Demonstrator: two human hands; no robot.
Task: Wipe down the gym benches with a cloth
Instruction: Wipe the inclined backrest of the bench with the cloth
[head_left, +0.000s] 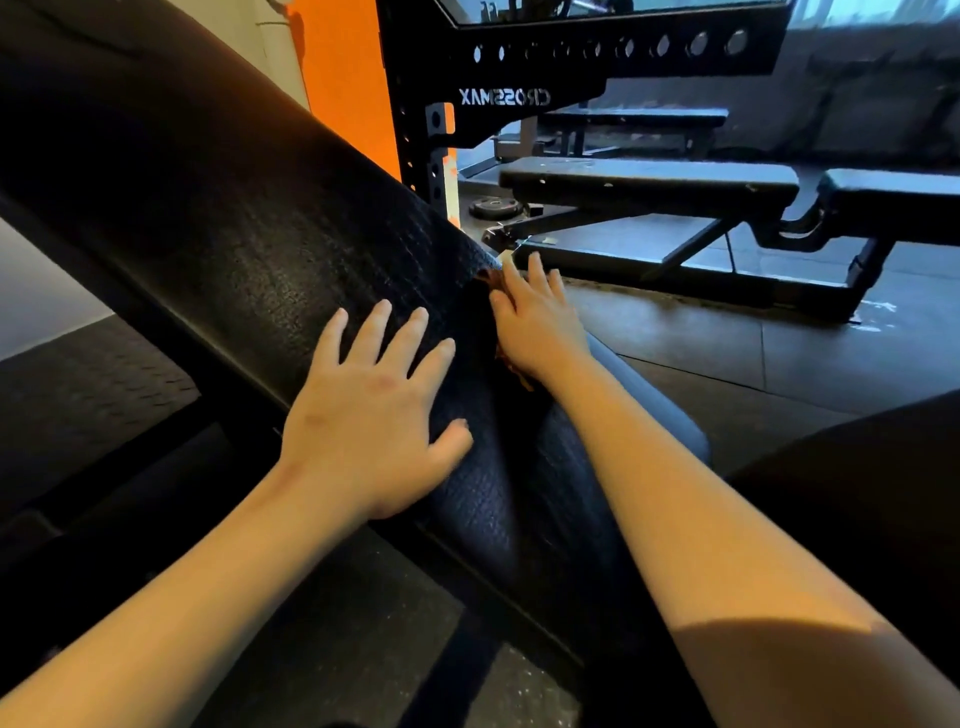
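A black padded incline bench (244, 244) runs from upper left down to the middle, with its seat pad (561, 467) below. My left hand (374, 410) lies flat on the back pad, fingers spread, holding nothing. My right hand (535, 322) presses on a reddish-brown cloth (511, 366) at the gap between the back pad and the seat pad. Only small edges of the cloth show above and below the hand.
A black power rack (519, 78) with a row of holes stands behind, beside an orange wall panel (343, 78). Two flat benches (649, 182) stand on the dark rubber floor at right. A weight plate (496, 207) lies near the rack's foot.
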